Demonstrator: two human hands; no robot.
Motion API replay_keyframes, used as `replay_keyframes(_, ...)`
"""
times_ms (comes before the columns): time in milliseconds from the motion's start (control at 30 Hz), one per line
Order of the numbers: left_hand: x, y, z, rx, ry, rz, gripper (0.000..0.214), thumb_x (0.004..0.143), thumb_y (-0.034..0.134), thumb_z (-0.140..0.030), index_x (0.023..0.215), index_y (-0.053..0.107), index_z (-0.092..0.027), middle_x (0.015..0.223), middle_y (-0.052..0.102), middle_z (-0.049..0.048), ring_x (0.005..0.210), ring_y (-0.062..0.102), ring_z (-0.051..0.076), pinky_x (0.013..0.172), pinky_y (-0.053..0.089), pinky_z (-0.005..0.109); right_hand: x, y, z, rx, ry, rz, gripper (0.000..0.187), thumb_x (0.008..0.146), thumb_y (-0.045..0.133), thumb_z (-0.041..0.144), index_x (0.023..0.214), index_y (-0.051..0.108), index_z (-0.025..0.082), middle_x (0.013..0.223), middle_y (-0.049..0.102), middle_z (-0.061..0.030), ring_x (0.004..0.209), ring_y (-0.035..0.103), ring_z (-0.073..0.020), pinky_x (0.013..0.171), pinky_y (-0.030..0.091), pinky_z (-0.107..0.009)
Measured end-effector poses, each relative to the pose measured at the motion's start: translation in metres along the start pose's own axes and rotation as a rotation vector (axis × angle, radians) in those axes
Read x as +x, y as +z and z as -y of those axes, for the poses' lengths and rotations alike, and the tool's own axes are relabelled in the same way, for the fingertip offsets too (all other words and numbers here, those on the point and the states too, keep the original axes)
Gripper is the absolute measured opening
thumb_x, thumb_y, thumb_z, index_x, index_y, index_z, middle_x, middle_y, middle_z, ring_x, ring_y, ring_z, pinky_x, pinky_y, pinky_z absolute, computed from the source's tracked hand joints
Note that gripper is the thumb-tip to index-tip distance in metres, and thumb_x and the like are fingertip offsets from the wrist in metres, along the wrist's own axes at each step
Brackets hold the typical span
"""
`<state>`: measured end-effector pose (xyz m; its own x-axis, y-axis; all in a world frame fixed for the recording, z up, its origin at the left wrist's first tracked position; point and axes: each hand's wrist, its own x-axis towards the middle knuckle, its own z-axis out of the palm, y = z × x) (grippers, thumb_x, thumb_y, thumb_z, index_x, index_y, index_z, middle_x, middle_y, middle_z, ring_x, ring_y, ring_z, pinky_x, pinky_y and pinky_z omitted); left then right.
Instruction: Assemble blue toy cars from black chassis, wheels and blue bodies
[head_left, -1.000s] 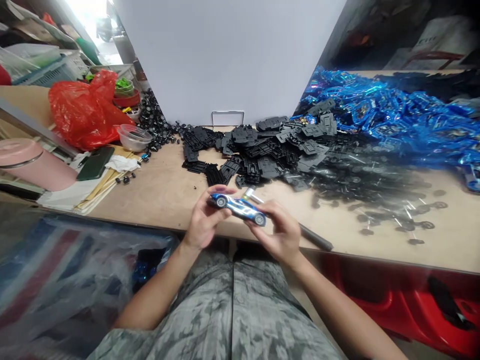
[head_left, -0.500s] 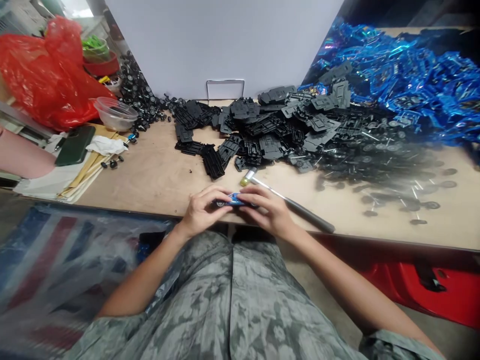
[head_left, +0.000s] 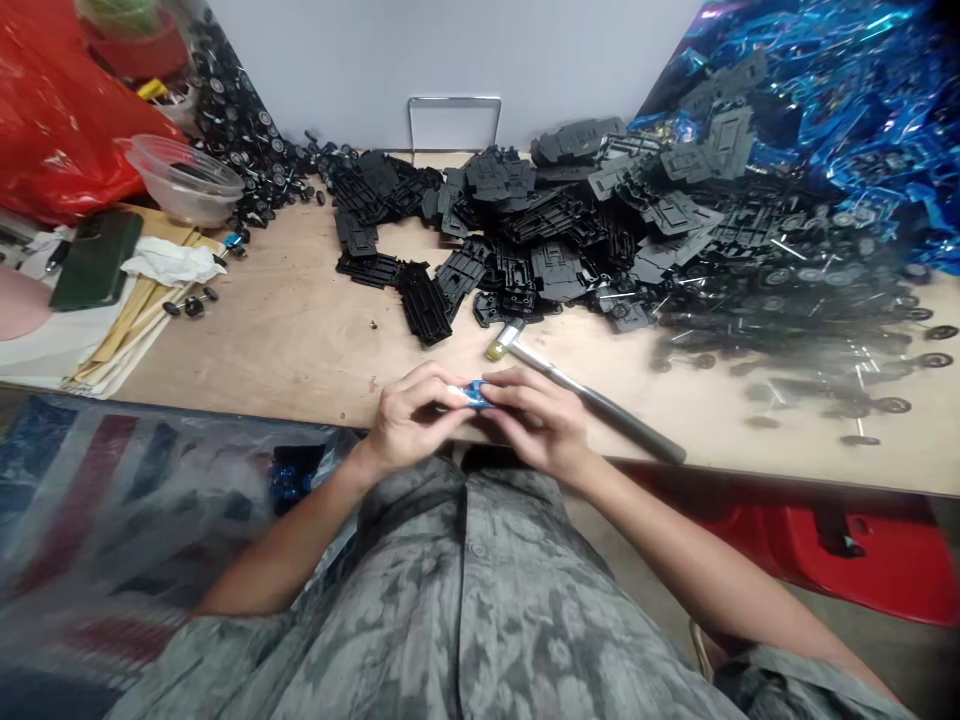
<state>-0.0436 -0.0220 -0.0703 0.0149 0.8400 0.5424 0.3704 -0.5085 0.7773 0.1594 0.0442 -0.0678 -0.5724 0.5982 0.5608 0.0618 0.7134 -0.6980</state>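
Along the desk's near edge [head_left: 247,340], L hand [head_left: 414,420] & R hand [head_left: 541,420] close together around a small blue toy car [head_left: 474,395], mostly hidden, prob. held by both. Just beyond R hand lies a metal-handled mallet [head_left: 577,385], yellow tip to the left. Farther back: heaped black plastic car chassis [head_left: 540,240], black wheels on axles [head_left: 787,300], blue foil packets [head_left: 825,100] far right.
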Motion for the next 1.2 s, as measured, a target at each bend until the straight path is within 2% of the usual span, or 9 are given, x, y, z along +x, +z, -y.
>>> replay_keyframes(200,0.001,0.001,-0.002,-0.028,-0.033,0.015,0.015,0.082,0.08,-0.011,0.09,0.069,-0.018,0.105,0.072,0.0108,0.096,0.073,0.02,0.082,0.061,0.032,0.003,-0.002,0.005,0.01,0.023,0.03,0.025,0.094,0.065,0.016,0.119,0.069,0.018,0.108,0.073,-0.0141,0.098,0.072,-0.0229,0.084,0.063,-0.039)
replay_keyframes(467,-0.004,0.007,0.003,-0.032,-0.067,-0.055,0.015,0.082,0.081,-0.012,0.089,0.069,-0.018,0.101,0.073,0.008,0.091,0.074,0.018,0.082,0.06,0.03,-0.001,0.012,0.009,-0.017,0.121,-0.088,0.016,0.095,0.064,0.019,0.11,0.069,0.02,0.101,0.073,-0.0111,0.093,0.071,-0.0234,0.08,0.061,-0.04)
replay_keyframes(633,-0.004,0.003,-0.002,0.004,-0.165,-0.061,0.023,0.083,0.081,-0.017,0.102,0.068,-0.02,0.115,0.073,0.0104,0.111,0.07,0.023,0.101,0.056,0.039,-0.001,0.006,0.006,-0.033,0.095,-0.054,0.023,0.095,0.065,0.018,0.118,0.067,0.02,0.108,0.074,-0.0121,0.1,0.071,-0.0236,0.087,0.061,-0.041)
replay_keyframes(733,-0.013,0.015,-0.012,-0.024,-0.29,-0.259,0.042,0.081,0.084,-0.023,0.117,0.063,-0.02,0.134,0.063,0.0129,0.13,0.06,0.026,0.115,0.047,0.044,-0.004,0.007,0.005,-0.111,0.099,-0.102,0.026,0.093,0.068,0.018,0.118,0.066,0.02,0.109,0.074,-0.0119,0.101,0.072,-0.024,0.089,0.061,-0.042)
replay_keyframes(833,-0.023,0.036,-0.025,-0.251,-0.463,-0.413,0.052,0.09,0.075,-0.031,0.136,0.054,-0.021,0.147,0.056,0.0142,0.14,0.054,0.025,0.122,0.042,0.043,-0.009,0.016,0.012,-0.252,0.077,-0.203,0.025,0.092,0.07,0.019,0.116,0.064,0.018,0.101,0.072,-0.0129,0.094,0.07,-0.0249,0.082,0.062,-0.041)
replay_keyframes(967,-0.022,0.042,-0.032,-0.355,-0.671,-0.313,0.057,0.095,0.067,-0.037,0.147,0.051,-0.021,0.159,0.049,0.0123,0.148,0.046,0.026,0.124,0.04,0.041,-0.014,0.021,0.032,-0.218,0.06,-0.023,0.046,0.092,0.069,0.026,0.135,0.055,0.016,0.108,0.07,-0.0151,0.096,0.07,-0.0267,0.08,0.064,-0.041)
replay_keyframes(1067,-0.009,0.019,-0.031,-0.284,-0.714,-0.158,0.048,0.09,0.071,-0.036,0.134,0.066,-0.015,0.142,0.067,0.012,0.134,0.062,0.028,0.117,0.048,0.04,-0.008,0.002,0.036,-0.114,0.038,0.049,0.05,0.094,0.069,0.022,0.141,0.053,0.021,0.116,0.071,-0.0138,0.106,0.071,-0.0252,0.09,0.063,-0.041)
replay_keyframes(1133,0.001,0.002,-0.03,-0.258,-0.707,-0.023,0.042,0.086,0.074,-0.034,0.123,0.073,-0.013,0.128,0.075,0.0117,0.118,0.071,0.028,0.107,0.055,0.038,0.001,-0.016,0.027,-0.175,0.036,0.023,0.052,0.094,0.07,0.024,0.143,0.054,0.023,0.132,0.066,-0.0158,0.123,0.065,-0.029,0.104,0.057,-0.049)
replay_keyframes(1200,0.008,-0.008,-0.029,-0.206,-0.691,0.091,0.038,0.083,0.076,-0.031,0.117,0.076,-0.014,0.12,0.078,0.0108,0.11,0.074,0.027,0.1,0.058,0.036,0.011,-0.029,0.013,-0.183,0.052,0.11,0.056,0.092,0.074,0.03,0.144,0.055,0.024,0.139,0.064,-0.0165,0.13,0.061,-0.0315,0.11,0.053,-0.054)
